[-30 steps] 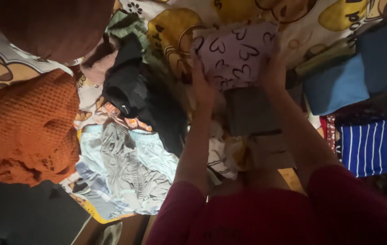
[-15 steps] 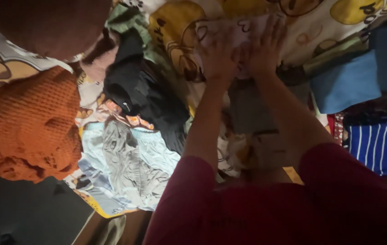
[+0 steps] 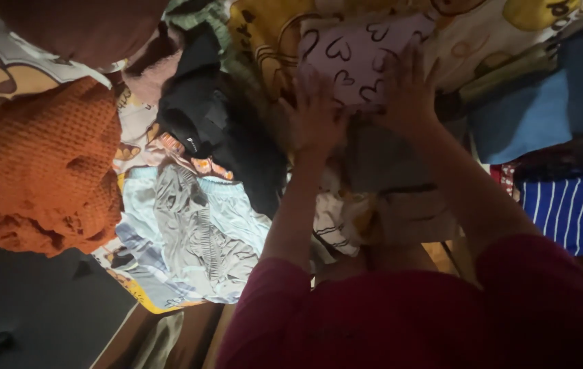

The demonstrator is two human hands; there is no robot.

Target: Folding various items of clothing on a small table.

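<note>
On the heart-print cloth (image 3: pixel 356 58), left hand (image 3: pixel 315 116) and right hand (image 3: pixel 407 96) press flat, fingers (image 3: pixel 411 65) spread.

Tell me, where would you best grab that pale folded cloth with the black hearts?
Probably by its near edge, coming from the person's side. The heart-print cloth lies flat and folded on the yellow patterned sheet, and the left hand and right hand rest spread on that near edge. The far edge runs towards the frame's top, harder to reach.
</note>
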